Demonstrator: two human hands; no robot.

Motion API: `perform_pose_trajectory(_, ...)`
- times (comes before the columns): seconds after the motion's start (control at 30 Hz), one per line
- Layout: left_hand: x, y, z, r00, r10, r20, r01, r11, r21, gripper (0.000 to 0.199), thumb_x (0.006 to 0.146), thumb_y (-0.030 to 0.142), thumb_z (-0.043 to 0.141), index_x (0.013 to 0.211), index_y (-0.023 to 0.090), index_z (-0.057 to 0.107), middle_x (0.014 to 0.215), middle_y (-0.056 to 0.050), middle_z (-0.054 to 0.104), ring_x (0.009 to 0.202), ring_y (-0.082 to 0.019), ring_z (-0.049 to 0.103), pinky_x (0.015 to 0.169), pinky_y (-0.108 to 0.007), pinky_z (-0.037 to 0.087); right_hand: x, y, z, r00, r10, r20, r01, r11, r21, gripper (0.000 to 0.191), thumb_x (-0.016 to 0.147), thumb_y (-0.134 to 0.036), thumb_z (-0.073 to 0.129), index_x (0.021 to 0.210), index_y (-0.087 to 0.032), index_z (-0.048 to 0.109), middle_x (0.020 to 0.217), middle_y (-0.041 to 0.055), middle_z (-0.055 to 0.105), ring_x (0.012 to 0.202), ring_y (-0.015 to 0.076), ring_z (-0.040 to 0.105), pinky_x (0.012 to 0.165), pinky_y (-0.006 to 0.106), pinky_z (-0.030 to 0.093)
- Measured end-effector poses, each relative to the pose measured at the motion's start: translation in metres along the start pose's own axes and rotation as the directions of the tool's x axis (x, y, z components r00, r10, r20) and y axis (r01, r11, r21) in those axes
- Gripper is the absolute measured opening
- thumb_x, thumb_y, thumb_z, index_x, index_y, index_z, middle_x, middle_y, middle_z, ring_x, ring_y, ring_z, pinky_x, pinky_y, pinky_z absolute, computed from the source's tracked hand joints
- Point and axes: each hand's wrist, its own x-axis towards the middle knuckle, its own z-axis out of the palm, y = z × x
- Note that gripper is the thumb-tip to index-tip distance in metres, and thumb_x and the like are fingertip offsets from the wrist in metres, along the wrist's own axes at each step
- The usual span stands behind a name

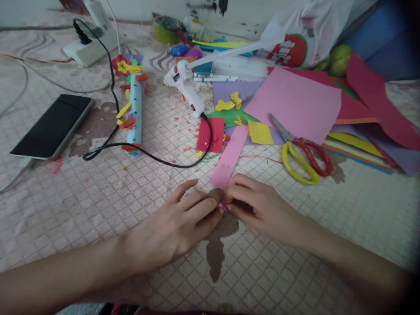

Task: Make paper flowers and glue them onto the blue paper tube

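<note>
Near the front middle of the table, my left hand (187,223) and my right hand (259,205) meet at their fingertips. Between them they pinch a small pink piece of paper (223,206), mostly hidden by the fingers. Just beyond the fingertips lies a pink paper strip (231,153). To the right of it rest scissors (300,155) with yellow and red handles, their blades over a large pink sheet (295,103). A red paper square (211,134) and a yellow paper piece (260,132) flank the strip.
A white glue gun (187,89) trails a black cord (157,162) across the table. On the left are a phone (54,127), a power strip (92,46) and a light-blue stick (135,109) decorated with paper pieces. Coloured sheets (361,148), a plastic bag (305,35) and green tape (166,29) stand farther back.
</note>
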Motion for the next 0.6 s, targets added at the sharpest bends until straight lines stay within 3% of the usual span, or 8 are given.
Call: perform_pose_trajectory(0.6,0.0003,-0.0023,0.0006,0.999,0.007,-0.032,-0.008,1.000,-0.012,0.033,0.094,0.015,0.035,0.122,0.016,0.053,0.103,-0.006,0.062,0.102,-0.018,0.052,0.105,-0.045,0.032,-0.0016,-0.0032,0.0066,0.997,0.064,-0.049,-0.066,0.997,-0.035,0.011,0.084,-0.011,0.050,0.076,-0.018,0.048,0.083,-0.0005,0.049,0.072,0.0109,0.047,0.061,0.024,0.036)
